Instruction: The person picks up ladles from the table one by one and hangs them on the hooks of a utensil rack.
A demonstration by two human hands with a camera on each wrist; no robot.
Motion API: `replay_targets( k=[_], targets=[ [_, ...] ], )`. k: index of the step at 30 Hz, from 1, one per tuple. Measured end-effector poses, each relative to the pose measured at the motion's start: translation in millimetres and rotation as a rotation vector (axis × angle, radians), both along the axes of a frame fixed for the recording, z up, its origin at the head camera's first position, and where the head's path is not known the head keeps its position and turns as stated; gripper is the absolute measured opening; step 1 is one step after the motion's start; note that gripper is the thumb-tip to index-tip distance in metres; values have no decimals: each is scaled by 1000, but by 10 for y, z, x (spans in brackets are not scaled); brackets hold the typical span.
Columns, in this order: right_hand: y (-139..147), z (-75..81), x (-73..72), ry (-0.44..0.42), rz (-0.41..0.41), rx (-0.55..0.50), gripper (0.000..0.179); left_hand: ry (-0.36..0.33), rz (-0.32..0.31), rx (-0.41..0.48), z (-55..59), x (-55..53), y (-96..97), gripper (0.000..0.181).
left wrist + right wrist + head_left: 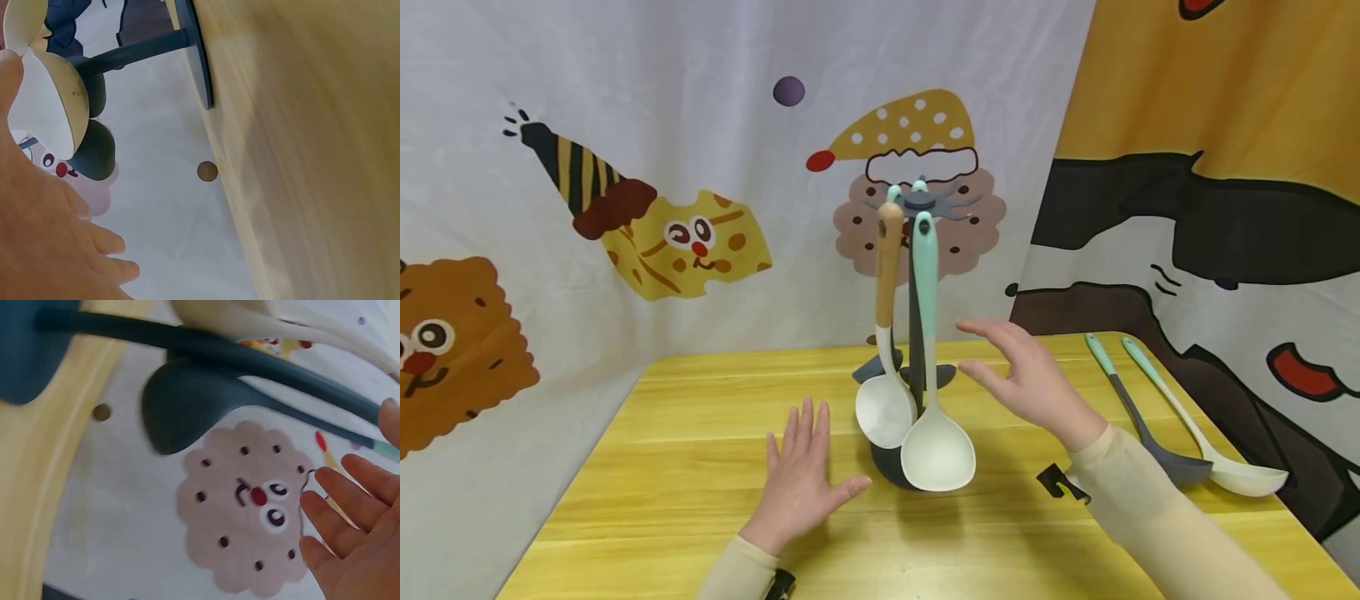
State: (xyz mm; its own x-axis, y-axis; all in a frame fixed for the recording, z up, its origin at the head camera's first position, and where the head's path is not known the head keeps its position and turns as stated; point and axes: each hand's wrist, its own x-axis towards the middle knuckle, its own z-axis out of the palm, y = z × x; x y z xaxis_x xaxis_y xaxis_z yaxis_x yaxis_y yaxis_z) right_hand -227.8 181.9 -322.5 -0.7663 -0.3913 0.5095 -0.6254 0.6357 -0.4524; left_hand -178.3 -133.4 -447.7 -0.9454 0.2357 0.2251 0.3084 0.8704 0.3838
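A dark utensil stand rises from the table on a round base, with grey hooks at its top. From its front hang a white ladle with a wooden handle and a white ladle with a mint handle. Dark grey utensils hang behind them, partly hidden. My left hand is left of the stand, fingers spread and holding nothing. On the other side, my right hand is held up beside the mint-handled ladle, its fingers extended, thumb apart and palm bare.
At the table's right side lie a dark grey ladle and a white ladle, both mint-handled. The wooden table backs onto a cartoon-printed curtain, which also hangs along both sides.
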Motion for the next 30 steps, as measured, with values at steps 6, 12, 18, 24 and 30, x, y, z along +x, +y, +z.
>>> replay_targets(
  k=[6, 12, 18, 24, 30],
  targets=[
    [171, -220, -2, 33, -29, 74, 56, 9, 22, -28, -15, 9, -89, 113],
    [375, -366, 49, 8, -106, 76, 60, -4, 44, -38, -28, 26, -196, 114],
    [604, -492, 30, 7, -165, 71, 61, -7, 50, -63, -39, 37, -337, 112],
    [822, -608, -5, 10, -211, 64, 60, -5, 72, -104, -9, 29, -464, 112],
    [980, -669, -23, -26, -275, 91, 64, 9, 93, -124, 46, 28, -562, 110]
  ],
)
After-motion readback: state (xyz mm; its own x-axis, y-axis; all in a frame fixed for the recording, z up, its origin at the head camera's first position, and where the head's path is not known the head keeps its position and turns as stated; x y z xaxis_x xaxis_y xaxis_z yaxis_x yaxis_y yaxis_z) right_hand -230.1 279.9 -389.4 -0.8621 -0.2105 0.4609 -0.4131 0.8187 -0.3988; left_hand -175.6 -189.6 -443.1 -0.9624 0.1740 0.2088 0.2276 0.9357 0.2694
